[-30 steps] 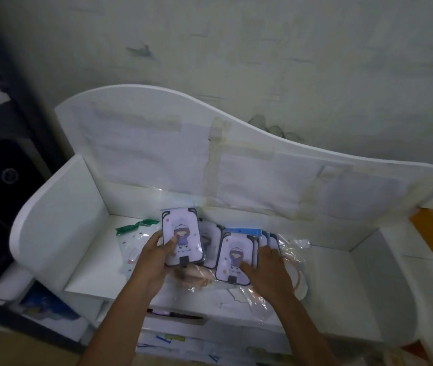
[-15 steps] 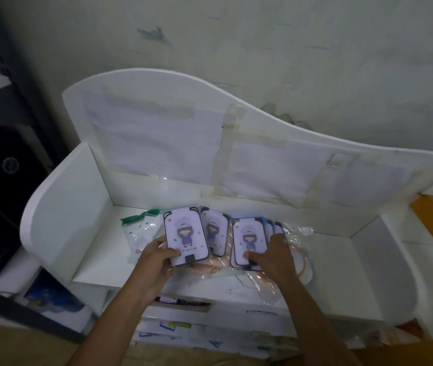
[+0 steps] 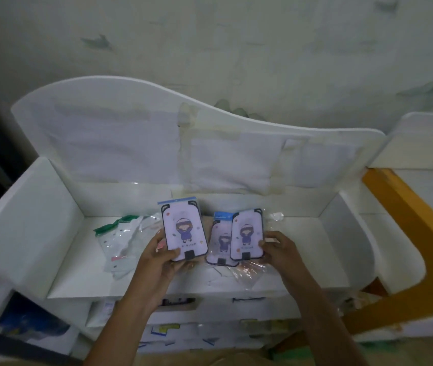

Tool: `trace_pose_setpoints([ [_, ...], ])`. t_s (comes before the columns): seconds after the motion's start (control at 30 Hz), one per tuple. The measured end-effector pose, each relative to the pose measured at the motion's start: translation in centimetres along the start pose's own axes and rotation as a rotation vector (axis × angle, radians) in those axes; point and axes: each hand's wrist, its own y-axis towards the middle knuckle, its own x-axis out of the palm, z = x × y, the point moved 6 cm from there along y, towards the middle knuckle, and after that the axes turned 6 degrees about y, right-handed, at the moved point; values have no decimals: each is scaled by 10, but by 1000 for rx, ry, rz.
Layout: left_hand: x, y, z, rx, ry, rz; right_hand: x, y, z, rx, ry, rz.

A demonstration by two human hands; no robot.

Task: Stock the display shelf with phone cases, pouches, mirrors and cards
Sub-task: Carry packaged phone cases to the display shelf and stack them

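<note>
Left hand (image 3: 157,256) grasping one case (image 3: 184,230); right hand (image 3: 280,249) grasping two cases (image 3: 247,237) above shelf (image 3: 78,260).

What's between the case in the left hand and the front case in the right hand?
Head view: a second case tucked behind the right hand's front case, right of the left hand's case.

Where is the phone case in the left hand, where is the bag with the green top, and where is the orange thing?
Phone case in the left hand (image 3: 185,231): head view, on the cartoon figure.
Green-topped bag (image 3: 120,237): head view, on its clear middle.
Orange curved board (image 3: 408,215): head view, on its upper arm.
</note>
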Motion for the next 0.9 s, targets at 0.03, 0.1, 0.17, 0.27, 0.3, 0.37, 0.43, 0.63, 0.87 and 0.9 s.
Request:
trace_pose_setpoints([
  [0.03,7,-2,-1,6,8,-18,-8,-5,-3,-30,22,-9],
  [0.1,23,-6,-5,15,23,-23,-28,-16,-8,-73,70,-6],
  [0.17,41,-12,-9,22,53,-5,-53,-26,-11,-116,103,13],
  [0.27,78,-26,-24,28,97,1,-100,-46,-10,-159,159,51],
  [0.3,92,-32,-31,27,107,-2,-117,-54,-8,-169,172,58],
  [0.37,123,-46,-44,27,120,-23,-153,-74,-7,-195,205,70],
  [0.43,156,-61,-60,26,126,-66,-191,-96,-5,-218,230,94],
  [0.63,256,-95,-105,5,114,-202,-296,-153,-5,-328,235,183],
  [0.87,370,-103,-127,7,166,-328,-399,-172,-6,-393,297,286],
  [0.9,385,-100,-129,25,194,-340,-412,-171,-5,-389,302,304],
])
